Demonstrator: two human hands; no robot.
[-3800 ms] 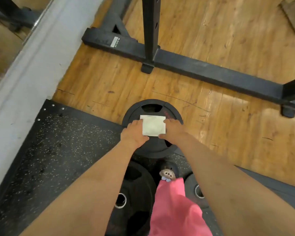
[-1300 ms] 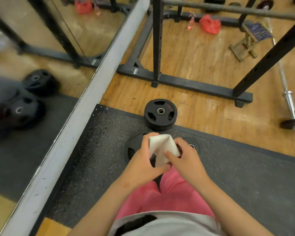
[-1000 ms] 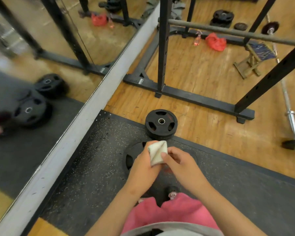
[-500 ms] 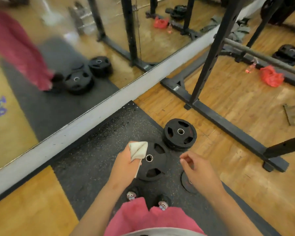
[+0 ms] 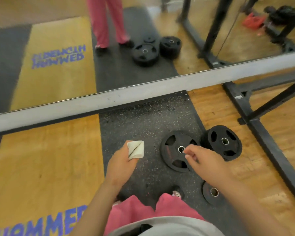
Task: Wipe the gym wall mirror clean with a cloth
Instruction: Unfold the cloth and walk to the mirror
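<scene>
White folded cloth (image 5: 135,151) gripped in the left hand (image 5: 122,165), fingers curled round it, held above the black mat (image 5: 140,120) and apart from the mirror (image 5: 58,48), which rises beyond a grey strip (image 5: 143,92). Right hand (image 5: 206,162) loosely curled, holding nothing, over a plate (image 5: 171,150). Second plate (image 5: 225,142) lies just beside it; rack (image 5: 262,142) at right.

A large black weight plate (image 5: 169,155) lay flat on the speckled rubber mat (image 5: 143,120). A thicker plate (image 5: 235,143) sat just beside it at the mat's edge, and a small plate (image 5: 207,197) lay nearer. A black rack base (image 5: 269,150) crossed the wood floor (image 5: 215,113). Left of the mat lay a yellow platform (image 5: 46,159) (purple lettering, partly cut off).
</scene>
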